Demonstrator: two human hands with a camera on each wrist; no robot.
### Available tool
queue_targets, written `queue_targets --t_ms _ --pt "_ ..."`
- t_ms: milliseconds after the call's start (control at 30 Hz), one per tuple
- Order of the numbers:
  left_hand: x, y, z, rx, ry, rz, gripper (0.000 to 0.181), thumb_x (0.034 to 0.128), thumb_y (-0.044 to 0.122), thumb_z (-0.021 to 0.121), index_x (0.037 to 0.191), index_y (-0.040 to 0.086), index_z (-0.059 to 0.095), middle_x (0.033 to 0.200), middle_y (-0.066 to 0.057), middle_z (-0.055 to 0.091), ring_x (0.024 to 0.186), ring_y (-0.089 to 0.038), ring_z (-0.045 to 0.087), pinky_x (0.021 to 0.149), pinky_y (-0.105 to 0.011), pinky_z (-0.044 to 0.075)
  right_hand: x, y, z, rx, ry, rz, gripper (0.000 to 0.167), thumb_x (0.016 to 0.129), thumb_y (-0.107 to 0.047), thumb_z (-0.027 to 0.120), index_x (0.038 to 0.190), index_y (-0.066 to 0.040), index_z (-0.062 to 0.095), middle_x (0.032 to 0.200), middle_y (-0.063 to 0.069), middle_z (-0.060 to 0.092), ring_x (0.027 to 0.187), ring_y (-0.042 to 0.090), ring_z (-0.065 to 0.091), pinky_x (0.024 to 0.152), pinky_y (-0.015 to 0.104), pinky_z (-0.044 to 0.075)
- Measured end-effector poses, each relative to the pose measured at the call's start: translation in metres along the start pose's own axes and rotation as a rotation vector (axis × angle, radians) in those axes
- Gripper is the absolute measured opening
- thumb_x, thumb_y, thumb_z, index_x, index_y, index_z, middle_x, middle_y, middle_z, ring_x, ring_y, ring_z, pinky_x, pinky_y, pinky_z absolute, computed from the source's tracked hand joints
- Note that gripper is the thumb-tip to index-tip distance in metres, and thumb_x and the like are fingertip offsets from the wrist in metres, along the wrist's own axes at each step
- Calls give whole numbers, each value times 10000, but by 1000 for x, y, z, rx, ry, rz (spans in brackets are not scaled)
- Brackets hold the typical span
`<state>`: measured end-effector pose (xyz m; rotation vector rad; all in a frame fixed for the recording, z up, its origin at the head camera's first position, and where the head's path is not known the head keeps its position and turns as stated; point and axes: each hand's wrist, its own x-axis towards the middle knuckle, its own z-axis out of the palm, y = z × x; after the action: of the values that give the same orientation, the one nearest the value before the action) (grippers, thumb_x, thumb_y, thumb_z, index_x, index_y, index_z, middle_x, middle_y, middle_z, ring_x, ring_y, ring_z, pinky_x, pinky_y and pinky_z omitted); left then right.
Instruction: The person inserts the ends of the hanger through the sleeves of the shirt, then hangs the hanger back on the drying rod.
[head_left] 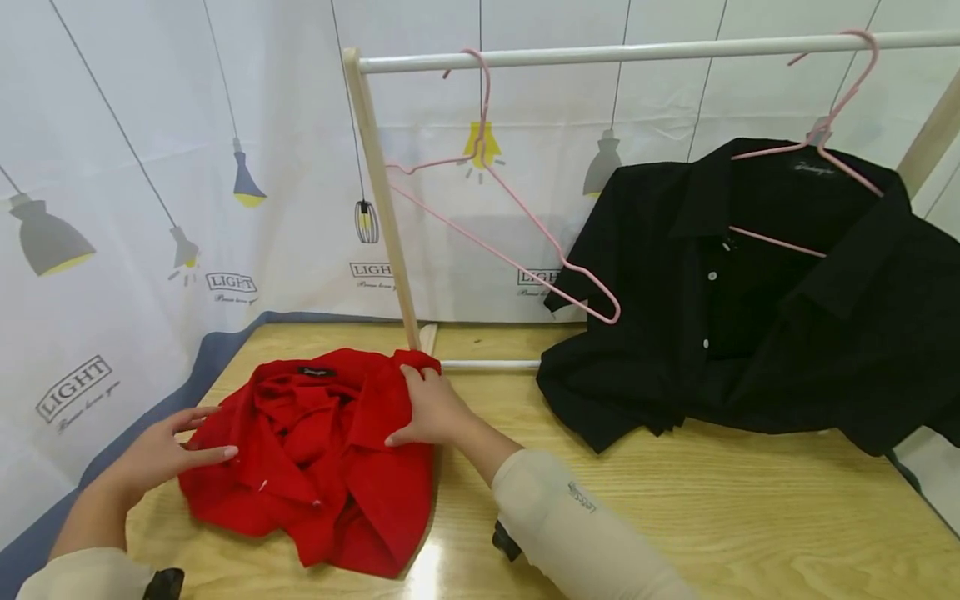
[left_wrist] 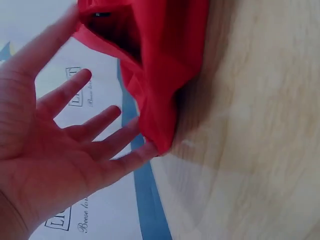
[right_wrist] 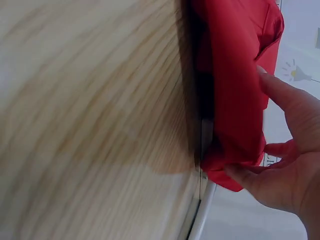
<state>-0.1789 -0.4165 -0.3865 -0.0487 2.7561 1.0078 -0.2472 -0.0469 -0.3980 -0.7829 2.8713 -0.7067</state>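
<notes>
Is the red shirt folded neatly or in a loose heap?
A loose heap: the red shirt is bunched on the wooden table, its front rumpled and the black neck label showing.

Lamp-printed white cloth backdrop (head_left: 300,125); wood-grain tabletop (head_left: 750,517); bright glare (head_left: 425,571)

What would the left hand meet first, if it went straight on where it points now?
The red shirt. The left hand points at its side and seems to touch its edge, though the exact depth is hard to judge.
</notes>
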Motion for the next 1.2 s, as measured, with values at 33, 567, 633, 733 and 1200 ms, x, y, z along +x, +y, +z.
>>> queue_targets --t_ms 33,567,633,733,1200 --pt "2 -1 1 -3 -18 -5 873 880 391 704 1469 -75 258 1420 -376 320 1207 -549 417 867 -544 492 1 -1 2 22 -5 6 1037 726 -422 841 1511 -43 279 1418 193 438 1256 349 468 989 381 457" --pt "13 7 23 -100 -50 84 545 760 18 781 1200 -70 471 1019 -185 560 820 -251 596 600 -386 544 3 8 1 221 107 -3 316 782 -11 665 614 -125 422 576 -56 303 577 108 285 530 233 277" --pt "13 8 24 -124 -55 99 473 760 -35 749 1150 -63 484 973 -154 556 780 -238 607 577 -382 543 2 11 -3 259 107 -29 235 794 -2 669 653 -100 509 602 -54 397 601 114 363 561 231 330" --pt "12 11 25 -143 -55 129 404 753 -83 718 1092 -57 499 929 -124 549 744 -221 602 573 -350 529 -3 14 -10 294 108 -57 79 803 6 671 774 -50 624 716 -16 556 691 144 483 645 242 412" --pt "6 42 25 -30 125 294 293 776 -81 710 1038 -15 594 975 -131 615 865 -282 634 635 -283 554 -25 38 -46 322 150 -132 99 801 38 654 867 -34 642 724 4 547 684 161 476 639 251 411"
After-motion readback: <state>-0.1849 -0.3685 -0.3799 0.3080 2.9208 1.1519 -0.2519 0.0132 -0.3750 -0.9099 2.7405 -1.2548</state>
